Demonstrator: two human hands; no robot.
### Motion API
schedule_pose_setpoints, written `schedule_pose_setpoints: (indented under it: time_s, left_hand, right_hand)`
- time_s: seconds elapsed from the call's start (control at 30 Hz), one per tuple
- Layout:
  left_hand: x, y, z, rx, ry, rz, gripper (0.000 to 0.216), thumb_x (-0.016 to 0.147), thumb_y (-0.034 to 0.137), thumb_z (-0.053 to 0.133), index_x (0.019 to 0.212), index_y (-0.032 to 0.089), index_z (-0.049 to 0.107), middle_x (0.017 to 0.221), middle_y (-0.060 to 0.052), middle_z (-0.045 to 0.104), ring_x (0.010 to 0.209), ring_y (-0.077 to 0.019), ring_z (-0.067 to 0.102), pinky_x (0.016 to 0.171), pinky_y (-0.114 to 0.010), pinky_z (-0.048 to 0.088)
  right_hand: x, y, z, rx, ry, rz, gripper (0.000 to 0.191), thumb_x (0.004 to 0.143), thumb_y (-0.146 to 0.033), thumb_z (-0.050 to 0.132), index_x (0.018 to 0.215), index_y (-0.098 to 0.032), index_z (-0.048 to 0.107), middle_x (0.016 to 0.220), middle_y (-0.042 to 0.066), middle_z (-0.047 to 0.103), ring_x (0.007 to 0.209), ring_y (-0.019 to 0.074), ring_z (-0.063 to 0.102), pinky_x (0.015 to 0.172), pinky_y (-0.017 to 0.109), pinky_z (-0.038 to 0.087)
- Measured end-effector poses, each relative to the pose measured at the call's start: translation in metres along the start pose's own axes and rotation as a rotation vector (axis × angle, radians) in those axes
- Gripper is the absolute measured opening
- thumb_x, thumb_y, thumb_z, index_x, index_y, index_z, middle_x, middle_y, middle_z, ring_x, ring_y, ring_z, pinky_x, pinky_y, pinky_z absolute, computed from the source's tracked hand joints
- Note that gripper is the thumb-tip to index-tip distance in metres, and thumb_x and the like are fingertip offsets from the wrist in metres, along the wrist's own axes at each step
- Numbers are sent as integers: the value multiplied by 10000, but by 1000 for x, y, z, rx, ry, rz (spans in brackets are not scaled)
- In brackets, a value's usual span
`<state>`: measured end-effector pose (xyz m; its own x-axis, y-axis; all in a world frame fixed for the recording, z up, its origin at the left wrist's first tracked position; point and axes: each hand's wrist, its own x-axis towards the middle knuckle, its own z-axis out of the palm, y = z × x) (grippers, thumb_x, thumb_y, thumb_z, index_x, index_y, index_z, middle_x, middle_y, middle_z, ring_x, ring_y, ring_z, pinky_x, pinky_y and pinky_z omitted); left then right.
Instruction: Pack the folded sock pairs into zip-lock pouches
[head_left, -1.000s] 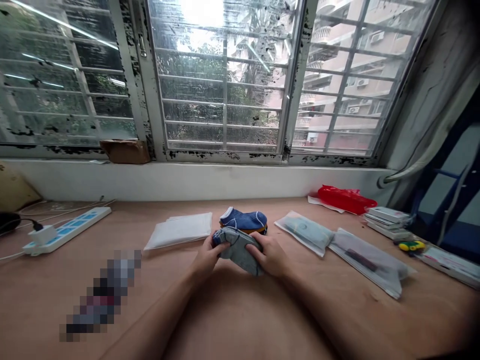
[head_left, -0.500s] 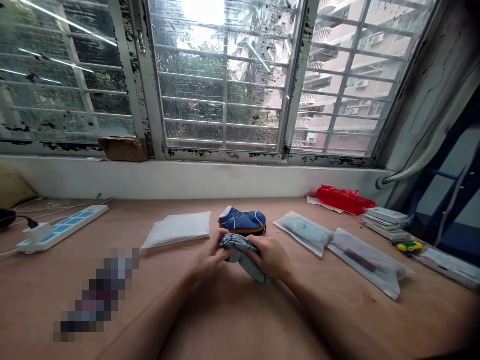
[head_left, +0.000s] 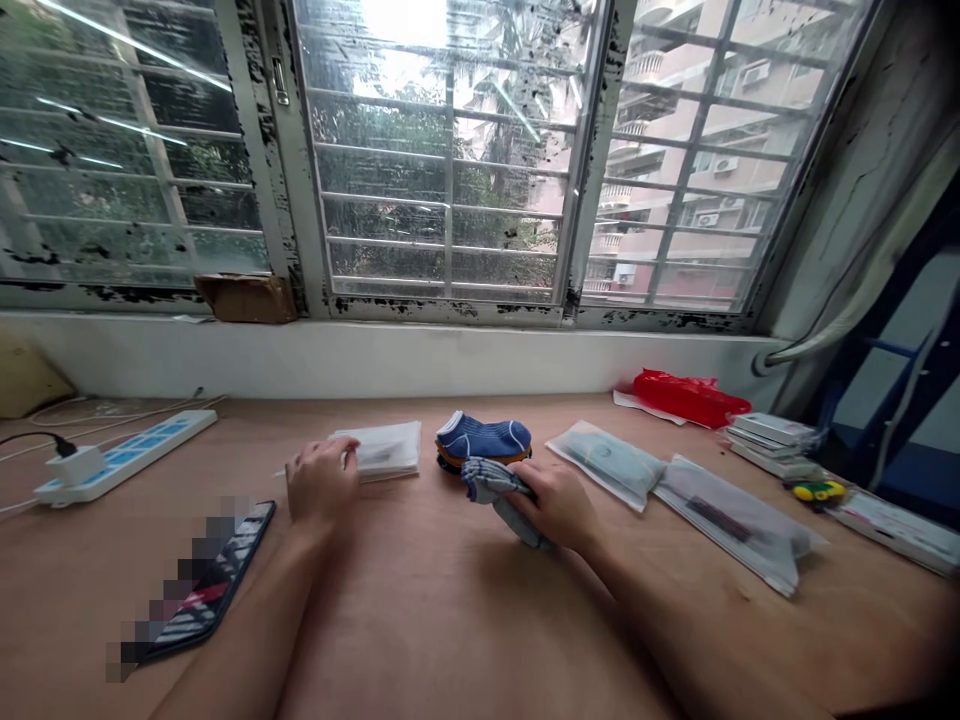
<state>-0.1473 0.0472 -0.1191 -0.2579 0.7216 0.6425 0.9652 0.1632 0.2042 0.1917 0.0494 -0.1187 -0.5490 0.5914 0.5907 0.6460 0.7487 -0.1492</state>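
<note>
Grey sock bundle [head_left: 495,490]: held in the right hand [head_left: 559,500], tilted, striped end toward the left, in front of the sock pile [head_left: 489,442] on the table [head_left: 465,630].

Hand state: the two hands are well apart. The right hand is clamped on the bundle, with the fingers over its upper side. The left hand [head_left: 321,485] is at the near left end of the white bag stack [head_left: 390,446], fingers bent; whether it grips a bag cannot be told.

Handling: hold the bundle firmly, without crushing it — loose layers are likely to slip apart. Use the fingertips of the left hand at the edge of one bag only; thin bags probably cling, so separate the layers with the thumb. Hold the bundle clear of the pile to avoid knocking it.

Count:
- Grey sock bundle: one; the number of socks inside cannot be told.
- Sock pile: one, with blue on top — orange and dark layers show beneath.
- White bag stack: one; single bags cannot be counted.
- Filled bags [head_left: 607,462]: two, to the right of the pile.
- Phone [head_left: 225,590]: one.
- Power strip [head_left: 161,442]: one, bearing one white plug [head_left: 77,465].
- Red bag [head_left: 691,398]: one.
</note>
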Motion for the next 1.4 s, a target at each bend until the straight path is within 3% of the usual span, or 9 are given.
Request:
schedule_pose_setpoints:
  time_s: [0.13,0.3,0.43,0.63,0.77,0.9,1.03,1.2,1.4]
  left_hand:
    - [10,12,-41,-17,135,119,324,922,291,389,985,209,697,1022,-74,727,1016,-293,604,862,-405,399]
    - [7,35,-90,-77,-64,230,269,890,337,454,970,282,706,983,-27,722,814,-247,642,624,-317,401]
    - [-8,73,-103,-145,-113,489,235,893,273,467,934,272,698,952,-18,723,829,-228,647,653,-299,411]
    - [-20,112,-91,-266,-153,721,229,921,174,440,966,258,648,852,-6,697,786,-201,629,635,-279,414]
    - [-11,96,-75,-300,-97,802,224,950,187,426,1092,216,596,912,-35,696,806,-203,629,682,-298,450]
    - [-6,67,-61,-325,-178,986,176,963,260,486,1077,252,619,1033,-39,680,906,-199,633,760,-307,481]
    - [-11,56,-53,-383,-132,988,230,955,298,522,1168,253,595,1153,-78,640,975,-206,628,781,-314,501]
    - [-12,59,-49,-359,-120,969,105,936,249,539,890,212,625,944,-44,668,829,-183,620,712,-312,482]
    - [-10,51,-44,-384,96,939,184,913,173,525,741,187,588,827,-27,646,731,-156,578,689,-316,459]
  right_hand:
    - [3,-12,-1,-3,65,-237,205,949,-326,481,1004,-205,637,1161,80,652,858,174,647,711,275,475]
    - [6,-33,0,-45,169,-438,235,960,-352,447,957,-214,637,1365,96,557,773,147,628,662,280,519]
    - [6,-41,2,-92,153,-487,245,963,-388,454,938,-213,624,1425,88,509,788,157,629,681,296,537]
    - [6,-30,3,-81,112,-401,179,931,-335,497,993,-210,609,1291,83,607,818,183,675,669,296,541]
    - [6,-14,-3,-37,100,-318,167,917,-261,502,1033,-192,600,1124,78,678,855,197,680,699,294,539]
    - [5,-1,-9,-20,130,-298,157,904,-209,513,1032,-199,603,1120,69,685,901,205,675,734,302,530]
    - [4,4,-12,0,116,-270,173,900,-204,525,1053,-200,605,1135,72,678,913,212,671,747,314,531]
    - [3,8,-17,28,65,-279,189,916,-212,507,1072,-203,613,1149,77,666,942,206,663,792,315,531]
    - [1,18,-18,20,-13,-162,178,892,-222,574,1052,-227,651,1148,56,661,921,197,664,810,312,521]
